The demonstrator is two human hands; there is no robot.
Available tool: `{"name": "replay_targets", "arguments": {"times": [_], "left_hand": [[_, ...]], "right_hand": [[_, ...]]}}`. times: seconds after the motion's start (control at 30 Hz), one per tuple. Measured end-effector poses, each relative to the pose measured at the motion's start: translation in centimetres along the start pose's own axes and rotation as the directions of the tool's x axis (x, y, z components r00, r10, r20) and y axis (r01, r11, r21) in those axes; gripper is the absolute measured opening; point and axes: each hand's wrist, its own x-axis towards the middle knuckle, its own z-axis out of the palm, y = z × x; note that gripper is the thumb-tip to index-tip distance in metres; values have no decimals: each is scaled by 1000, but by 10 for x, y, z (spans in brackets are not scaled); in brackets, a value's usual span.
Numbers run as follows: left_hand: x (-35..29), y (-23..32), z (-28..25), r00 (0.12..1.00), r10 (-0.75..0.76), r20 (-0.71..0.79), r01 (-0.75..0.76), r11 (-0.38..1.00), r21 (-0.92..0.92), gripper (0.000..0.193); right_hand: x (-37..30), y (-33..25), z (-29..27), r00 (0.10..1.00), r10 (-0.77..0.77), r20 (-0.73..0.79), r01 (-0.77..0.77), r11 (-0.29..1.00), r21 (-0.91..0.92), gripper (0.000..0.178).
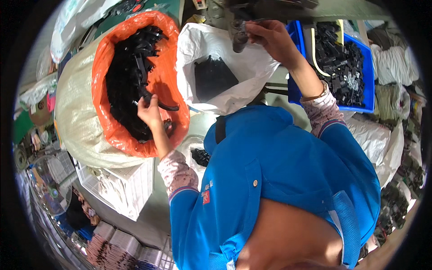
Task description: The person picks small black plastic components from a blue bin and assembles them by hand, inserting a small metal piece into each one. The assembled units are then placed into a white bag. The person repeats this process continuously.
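My left hand is over the mouth of a sack with an orange plastic liner. Its fingers are closed on a curved black plastic part, just above the heap of similar black parts inside. Further right, my right hand reaches to a dark machine at the far edge. Its fingers pinch at a rounded greyish piece below the machine; what exactly they grip is hard to make out. Beneath this, a white bag stands open with flat black pieces in it.
At the right stands a blue bin full of small black parts. A white plastic crate sits below the sack. Close to my body is a clear bag of small black pieces. White sacks crowd the far right.
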Motion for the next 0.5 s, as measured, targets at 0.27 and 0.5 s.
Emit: {"name": "replay_targets", "arguments": {"times": [0.27,0.5], "left_hand": [[-58,140,52,941,22,337,196,778,-596,35],[-112,162,135,629,38,776,658,505,-558,40]], "right_hand": [[2,-6,33,982,83,-172,-81,997,17,24],[10,21,30,917,-362,-166,289,892,-349,14]]}}
